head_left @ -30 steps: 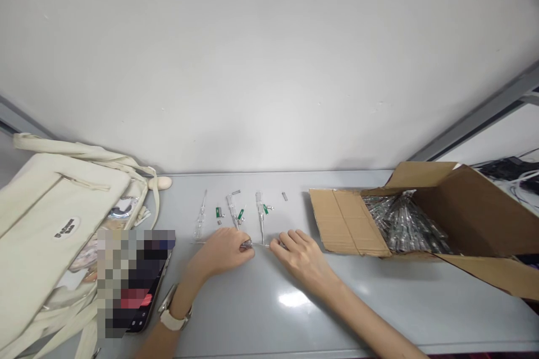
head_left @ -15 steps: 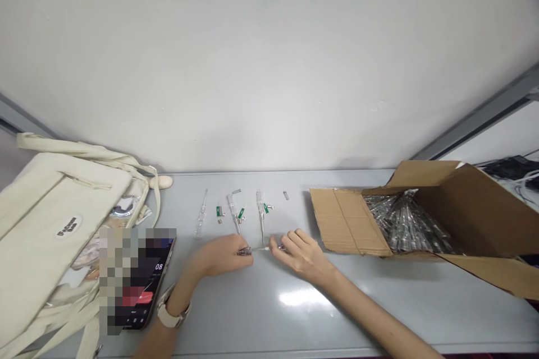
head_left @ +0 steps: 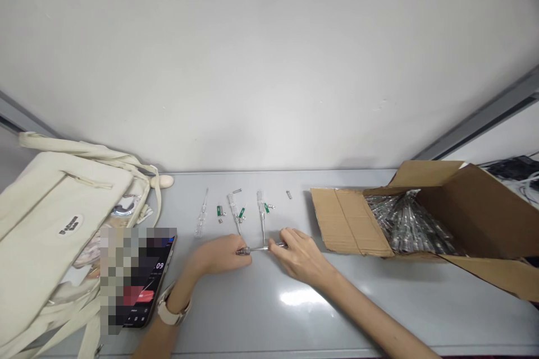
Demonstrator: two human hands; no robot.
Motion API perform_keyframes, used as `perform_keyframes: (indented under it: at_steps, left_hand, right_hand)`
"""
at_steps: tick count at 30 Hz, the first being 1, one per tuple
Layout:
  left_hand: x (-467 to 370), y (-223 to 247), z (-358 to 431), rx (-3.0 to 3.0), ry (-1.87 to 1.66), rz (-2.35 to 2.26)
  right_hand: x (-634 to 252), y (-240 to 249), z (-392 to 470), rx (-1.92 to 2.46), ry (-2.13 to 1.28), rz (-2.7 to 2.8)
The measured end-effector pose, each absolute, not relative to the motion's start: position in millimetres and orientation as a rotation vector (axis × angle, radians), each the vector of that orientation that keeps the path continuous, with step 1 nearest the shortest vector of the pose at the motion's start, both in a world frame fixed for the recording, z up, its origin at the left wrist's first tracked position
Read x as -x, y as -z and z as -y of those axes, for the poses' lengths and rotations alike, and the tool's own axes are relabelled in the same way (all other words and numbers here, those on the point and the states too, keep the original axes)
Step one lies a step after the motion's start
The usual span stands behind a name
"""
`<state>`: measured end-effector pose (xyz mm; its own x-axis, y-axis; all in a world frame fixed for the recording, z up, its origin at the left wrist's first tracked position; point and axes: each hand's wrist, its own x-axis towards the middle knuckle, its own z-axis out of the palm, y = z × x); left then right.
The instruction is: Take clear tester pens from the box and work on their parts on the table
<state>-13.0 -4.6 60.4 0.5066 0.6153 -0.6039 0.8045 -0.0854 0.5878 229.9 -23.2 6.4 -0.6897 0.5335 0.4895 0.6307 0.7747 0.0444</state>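
Note:
Low over the table, my left hand [head_left: 225, 253] is closed round the dark, ribbed handle end of a tester screwdriver [head_left: 245, 251]. A thin metal shaft runs from it to my right hand [head_left: 298, 258], whose fingers pinch a slim, shiny piece [head_left: 283, 245]. Whether this is one screwdriver or two end to end, I cannot tell. Just beyond my hands lie clear-handled screwdrivers: one at the left [head_left: 202, 216], one in the middle [head_left: 233, 210] and one at the right [head_left: 261, 213]. Small green strips [head_left: 241, 213] and tiny metal parts [head_left: 288, 194] lie among them.
An open cardboard box [head_left: 351, 221] at the right holds many bundled screwdrivers [head_left: 406, 224]; its flaps spread over the table [head_left: 236, 314]. On the left are a cream bag [head_left: 54, 224] with loose straps and a phone [head_left: 155, 275] with a lit screen. A wall stands behind.
The hands keep nearly the same place and grip. My right hand has turned slightly, and its fingers have shifted a little left. The phone's displayed number went from 08 to 09.

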Motion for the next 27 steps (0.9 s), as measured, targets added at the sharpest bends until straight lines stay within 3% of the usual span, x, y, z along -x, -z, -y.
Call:
perform_keyframes:
  at_steps: [27]
  left_hand:
    - [-4,-52,15,-2.044,0.117,-1.415]
  right_hand:
    - [-233,3,26,0.912,0.192,2.507]
